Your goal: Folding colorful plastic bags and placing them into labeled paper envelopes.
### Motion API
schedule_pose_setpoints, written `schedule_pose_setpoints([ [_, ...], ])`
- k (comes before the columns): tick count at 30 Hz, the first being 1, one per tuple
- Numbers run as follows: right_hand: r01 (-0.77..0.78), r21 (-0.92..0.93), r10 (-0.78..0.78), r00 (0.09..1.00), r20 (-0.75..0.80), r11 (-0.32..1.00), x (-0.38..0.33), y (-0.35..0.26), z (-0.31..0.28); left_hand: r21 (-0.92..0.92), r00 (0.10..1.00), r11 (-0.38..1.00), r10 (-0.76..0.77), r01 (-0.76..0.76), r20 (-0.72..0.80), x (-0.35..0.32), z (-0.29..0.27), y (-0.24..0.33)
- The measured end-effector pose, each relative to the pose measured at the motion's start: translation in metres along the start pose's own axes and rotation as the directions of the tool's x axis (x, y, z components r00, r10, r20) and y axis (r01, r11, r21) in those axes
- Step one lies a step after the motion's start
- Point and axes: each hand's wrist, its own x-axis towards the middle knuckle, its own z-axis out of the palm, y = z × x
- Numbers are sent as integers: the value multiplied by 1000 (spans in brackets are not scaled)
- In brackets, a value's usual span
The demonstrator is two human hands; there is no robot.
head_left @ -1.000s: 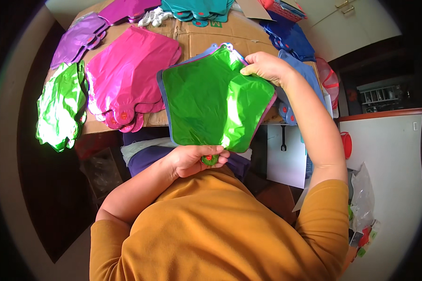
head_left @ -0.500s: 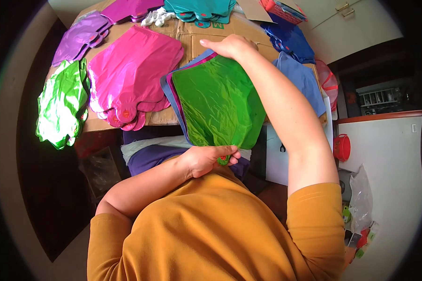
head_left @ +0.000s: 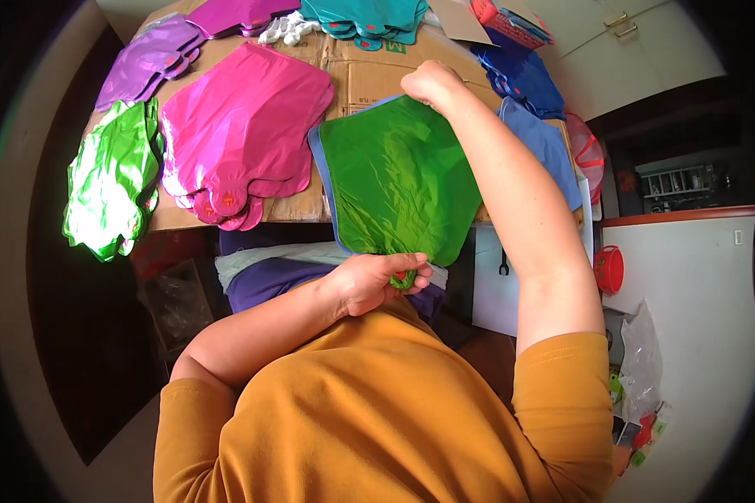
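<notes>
A flat, shiny green foil balloon [head_left: 394, 172], uninflated, hangs tilted between my hands at the front of the cardboard-covered table. Its near end is bunched in my left hand [head_left: 371, 283], the fingers closed round it; a bit of crumpled green foil with a red mark pokes out below. At the far edge, my right hand [head_left: 434, 84] is closed with its fingers curled under, and the fingertips are hidden. Behind the green one, a blue foil balloon [head_left: 315, 155] shows as a narrow strip along the left side.
Flat stacks surround me: pink [head_left: 243, 126], bright green [head_left: 109, 184], purple [head_left: 147, 63], teal [head_left: 369, 17], dark blue [head_left: 524, 75] and lighter blue [head_left: 538, 147]. White pieces [head_left: 289, 29] lie at the back. A red basket [head_left: 610, 270] stands right, beside a white cabinet.
My right hand has gone from thumb out to closed at the far edge. The green foil balloon has shifted slightly right, and the magenta layer behind it no longer shows.
</notes>
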Motion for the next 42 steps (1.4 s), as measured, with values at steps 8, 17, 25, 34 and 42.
schedule_pose_setpoints([
  [8,43,43,-40,998,-57,998,-5,3,1,22,1000,1000,3,-3,8,2,-2,-1],
  [17,110,80,-108,994,-30,991,3,10,-2,7,1000,1000,-12,12,10,3,1,0],
  [25,124,646,-183,983,25,753,16,38,7,-47,1000,999,-15,15,-1,4,0,2],
  [34,-18,698,-215,945,246,716,7,66,-10,-44,1000,999,-25,25,4,5,-2,5],
  [42,163,525,-183,983,-15,835,21,44,18,-102,999,994,-45,47,25,7,-13,8],
])
